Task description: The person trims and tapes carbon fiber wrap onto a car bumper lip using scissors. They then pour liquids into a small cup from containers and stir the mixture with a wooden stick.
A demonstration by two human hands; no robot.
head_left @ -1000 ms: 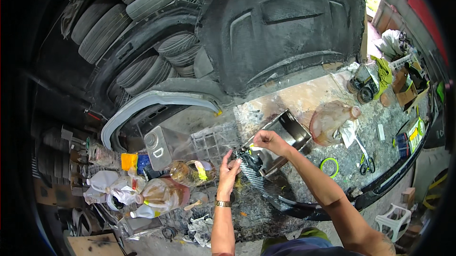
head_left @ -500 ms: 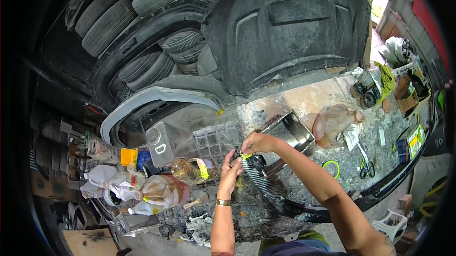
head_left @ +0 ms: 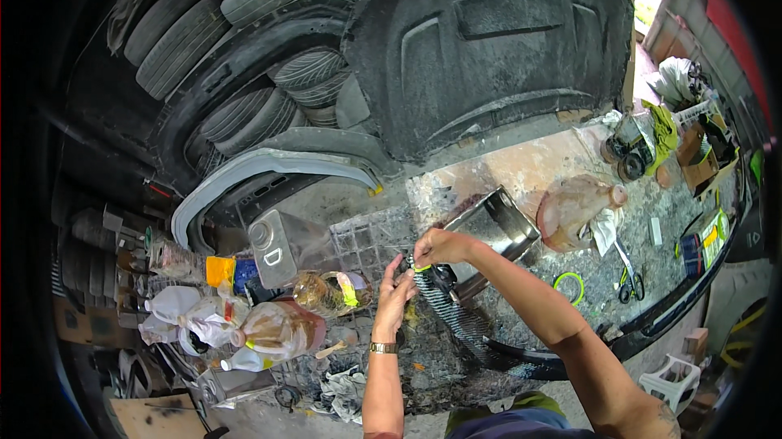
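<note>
A long curved strip with a woven carbon-fibre pattern (head_left: 456,321) runs from my hands along the bench's near edge to the right. My left hand (head_left: 394,302) has its fingers around the strip's narrow end, thumb and forefinger near the tip. Pinched at the same end, my right hand (head_left: 440,248) has its fingertips on a short piece of yellow-green tape (head_left: 422,268). The fingers partly hide the tip and the tape. Just right of the tip is a small dark object I cannot make out. A shiny metal container (head_left: 509,227) lies on its side beyond my right wrist.
A yellow-green tape ring (head_left: 579,283), scissors (head_left: 630,284) and a large stained plastic jug (head_left: 562,209) are on the right. Bottles (head_left: 277,329) and a metal can (head_left: 281,248) crowd the left. A black car hood (head_left: 489,56) and tyres (head_left: 183,40) stand behind.
The view has shifted very slightly. Both hands keep almost the same hold at the strip's end, with the right fingers still on the tape.
</note>
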